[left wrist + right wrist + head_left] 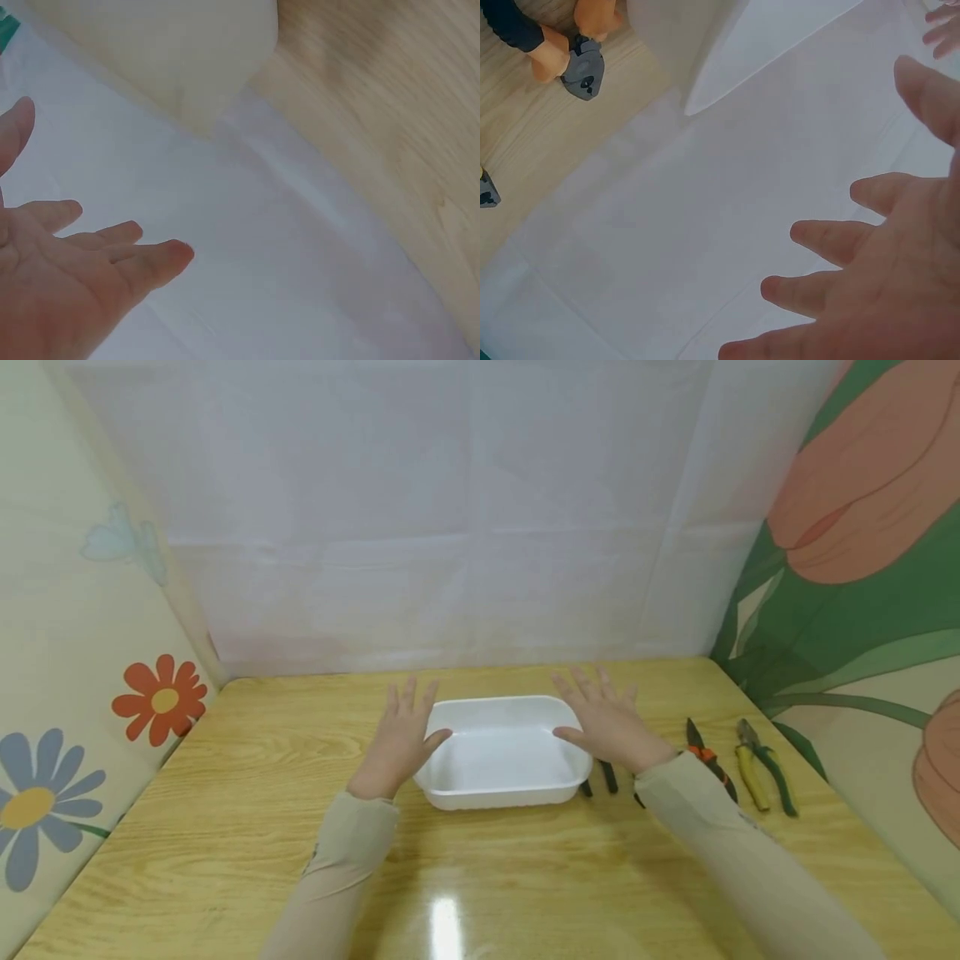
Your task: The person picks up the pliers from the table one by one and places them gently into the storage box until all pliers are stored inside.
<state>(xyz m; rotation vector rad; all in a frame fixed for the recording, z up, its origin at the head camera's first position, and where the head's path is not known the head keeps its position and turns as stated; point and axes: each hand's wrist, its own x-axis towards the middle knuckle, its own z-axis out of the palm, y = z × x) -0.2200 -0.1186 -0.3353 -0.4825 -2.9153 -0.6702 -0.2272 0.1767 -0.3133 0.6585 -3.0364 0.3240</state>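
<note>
A white rectangular plastic tray (pixel 502 760) sits on the wooden table, its inside bare. My left hand (pixel 401 739) is at the tray's left side, fingers straight and spread, thumb pointing over the rim. On the opposite side, my right hand (pixel 607 722) is spread the same way, its thumb overlapping the tray's right edge in the head view. Neither hand holds anything. In the left wrist view the palm of the left hand (pixel 67 277) shows, and the right wrist view has the right hand (pixel 877 255) with its fingers fanned out.
Right of the tray lie orange-and-black pliers (pixel 697 747), partly behind my sleeve, and yellow-and-green pliers (pixel 759 768). Black handles (pixel 608 777) stick out between the tray and my right forearm. A white cloth (pixel 450 527) hangs behind the table (pixel 225 827); flower-patterned walls flank it.
</note>
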